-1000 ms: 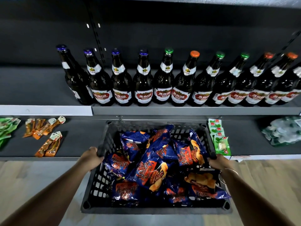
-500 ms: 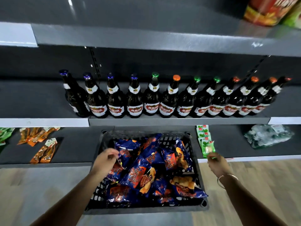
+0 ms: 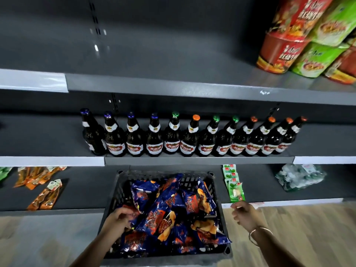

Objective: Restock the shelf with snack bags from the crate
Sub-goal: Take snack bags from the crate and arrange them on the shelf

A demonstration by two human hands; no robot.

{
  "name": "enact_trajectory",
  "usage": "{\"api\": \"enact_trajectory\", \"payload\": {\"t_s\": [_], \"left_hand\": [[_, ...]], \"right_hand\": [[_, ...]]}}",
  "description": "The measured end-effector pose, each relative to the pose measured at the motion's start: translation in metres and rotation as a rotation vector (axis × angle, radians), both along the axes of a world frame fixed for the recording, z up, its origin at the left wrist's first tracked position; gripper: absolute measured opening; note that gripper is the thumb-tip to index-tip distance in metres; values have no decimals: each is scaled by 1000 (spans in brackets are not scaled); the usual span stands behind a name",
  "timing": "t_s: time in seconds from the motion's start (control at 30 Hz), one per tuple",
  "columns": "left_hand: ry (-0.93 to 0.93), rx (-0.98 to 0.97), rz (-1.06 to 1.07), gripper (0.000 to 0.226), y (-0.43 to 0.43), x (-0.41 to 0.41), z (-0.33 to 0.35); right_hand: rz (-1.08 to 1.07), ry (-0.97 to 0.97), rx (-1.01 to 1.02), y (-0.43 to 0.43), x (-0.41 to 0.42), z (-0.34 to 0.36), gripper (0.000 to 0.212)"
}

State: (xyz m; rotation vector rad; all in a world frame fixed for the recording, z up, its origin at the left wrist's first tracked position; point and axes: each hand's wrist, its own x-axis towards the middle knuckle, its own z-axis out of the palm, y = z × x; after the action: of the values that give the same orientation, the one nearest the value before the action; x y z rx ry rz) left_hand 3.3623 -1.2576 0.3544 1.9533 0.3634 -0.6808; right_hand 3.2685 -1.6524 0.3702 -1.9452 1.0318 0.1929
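A black plastic crate [image 3: 165,175] stands on the floor against the lowest shelf, filled with several blue and orange snack bags [image 3: 163,205]. My left hand [image 3: 117,220] is inside the crate at its left side, fingers curled onto one of the bags. My right hand [image 3: 243,214] hovers just outside the crate's right rim with loosely bent fingers and holds nothing; a bangle is on that wrist. Above, a wide grey shelf board [image 3: 154,60] is bare on its left and middle.
Several brown beer bottles [image 3: 173,137] line the middle shelf. Red and green noodle cups [image 3: 308,39] stack at the top right. On the lowest shelf lie orange packets [image 3: 46,195], green packets [image 3: 233,182] and a clear-wrapped pack [image 3: 300,176].
Both hands let go of the crate's rims. My left hand moved into the crate onto the bags, my right hand drew away to the right. The view tilted up to the top shelf.
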Motion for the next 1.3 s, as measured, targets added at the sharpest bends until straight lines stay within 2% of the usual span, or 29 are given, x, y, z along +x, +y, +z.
{"api": "enact_trajectory", "payload": {"t_s": [0.17, 0.33, 0.47, 0.63, 0.77, 0.97, 1.3], "left_hand": [[-99, -57, 38, 25, -2, 27, 63], [-262, -121, 54, 24, -6, 55, 155], [-424, -134, 79, 24, -12, 74, 227], [-597, -181, 98, 31, -10, 89, 318], [-725, -228, 128, 28, -8, 85, 371], [-790, -218, 104, 26, -10, 75, 400], [-778, -196, 86, 28, -9, 75, 397]], "right_hand": [[42, -88, 66, 27, 35, 65, 26], [51, -219, 88, 45, 68, 141, 26], [56, -359, 24, 50, 85, 202, 22], [51, -586, 5, 51, 97, 286, 30], [81, -692, -29, 49, 96, 336, 23], [76, -745, -45, 43, 93, 356, 24], [78, -736, -75, 39, 94, 356, 20]]}}
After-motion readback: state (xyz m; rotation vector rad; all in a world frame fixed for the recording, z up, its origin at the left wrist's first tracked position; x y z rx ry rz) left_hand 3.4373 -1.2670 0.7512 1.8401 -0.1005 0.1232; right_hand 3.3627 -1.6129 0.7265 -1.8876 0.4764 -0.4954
